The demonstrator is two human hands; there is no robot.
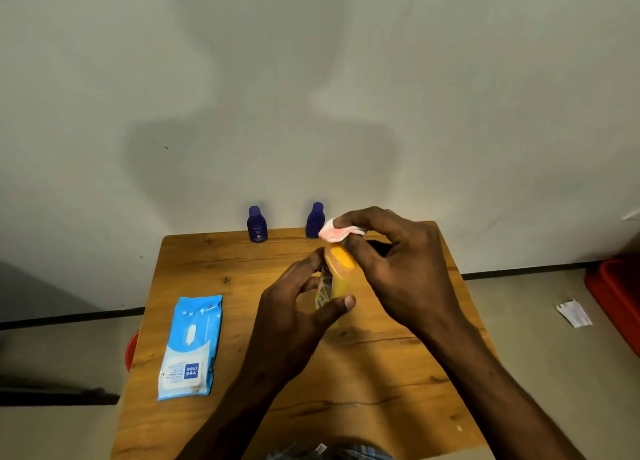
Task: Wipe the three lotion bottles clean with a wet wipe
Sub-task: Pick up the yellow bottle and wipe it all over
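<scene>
My left hand [294, 307] grips a yellow lotion bottle [337, 269] above the middle of the wooden table [214, 276], thumb and fingers curled round its body. Just above the bottle's top end, my right hand [391, 255] pinches a crumpled white wet wipe [334, 233]. Two dark blue lotion bottles stand upright at the table's far edge against the wall, one [257, 224] on the left and one [314, 219] partly hidden behind the wipe.
A blue pack of wet wipes [192, 347] lies flat on the table's left side. A red object [613, 300] sits on the floor at right, with a scrap of white paper [573, 312] beside it. Something red [131, 350] peeks out under the table's left edge.
</scene>
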